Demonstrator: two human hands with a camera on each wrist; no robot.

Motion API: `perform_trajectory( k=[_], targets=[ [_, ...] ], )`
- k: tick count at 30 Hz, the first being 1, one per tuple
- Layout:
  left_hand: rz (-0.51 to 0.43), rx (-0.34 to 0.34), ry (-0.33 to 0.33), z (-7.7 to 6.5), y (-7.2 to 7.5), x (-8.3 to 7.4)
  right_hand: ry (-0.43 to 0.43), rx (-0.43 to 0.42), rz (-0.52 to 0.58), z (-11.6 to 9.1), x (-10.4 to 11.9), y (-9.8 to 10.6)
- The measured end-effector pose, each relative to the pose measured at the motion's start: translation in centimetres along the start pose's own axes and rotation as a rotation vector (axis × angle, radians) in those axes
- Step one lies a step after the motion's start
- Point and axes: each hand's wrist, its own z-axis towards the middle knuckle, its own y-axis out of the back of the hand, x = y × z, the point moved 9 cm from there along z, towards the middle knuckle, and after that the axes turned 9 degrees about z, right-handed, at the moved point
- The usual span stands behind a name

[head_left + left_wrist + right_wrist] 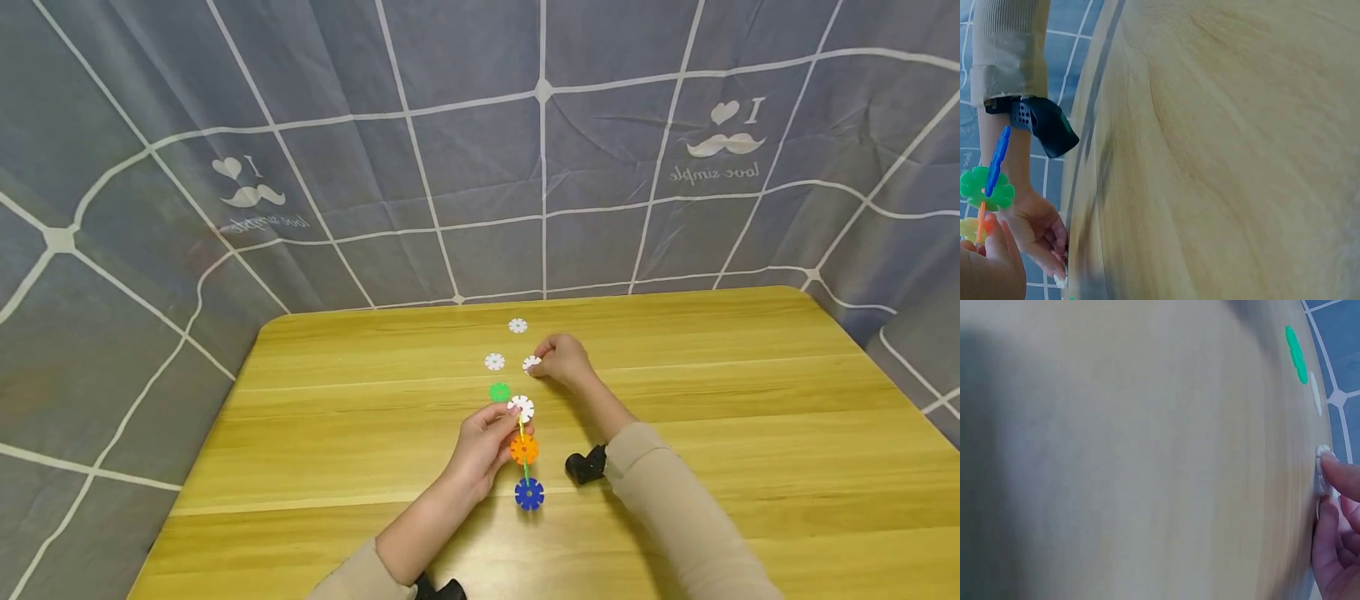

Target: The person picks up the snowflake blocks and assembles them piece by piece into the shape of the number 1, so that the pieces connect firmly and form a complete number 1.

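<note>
My left hand (480,446) holds a chain of notched plastic discs linked at their slots. From the top run a white disc (522,407), a yellow one seen edge-on, an orange disc (524,449), a green disc (1004,195) and a blue disc (529,494) at the near end. The thumb and fingers pinch the chain near its white end. Farther out over the table, my right hand (567,363) pinches a separate white disc (529,363) between thumb and fingers. In the right wrist view this disc is partly hidden by the fingertips.
A loose green disc (499,392) lies just beyond my left hand. Two more white discs (494,362) lie farther back on the wooden table (360,433). A grey curtain (480,167) with white lines hangs behind the table's far edge. Each wrist wears a black camera (586,465).
</note>
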Motion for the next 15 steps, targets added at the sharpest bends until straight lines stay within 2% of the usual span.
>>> perform_trajectory(
  k=[7, 12, 15],
  targets=[
    [0.0, -0.003, 0.011, 0.1, -0.1, 0.1, -0.038, 0.071, 0.109, -0.7, -0.8, 0.0],
    [-0.006, -0.015, 0.013, 0.2, 0.0, 0.3, -0.033, 0.157, 0.226, -1.5, -0.5, -0.4],
    [-0.007, -0.018, 0.015, 0.3, 0.0, 0.3, -0.008, 0.21, 0.257, -2.3, 0.1, -0.6]
  ],
)
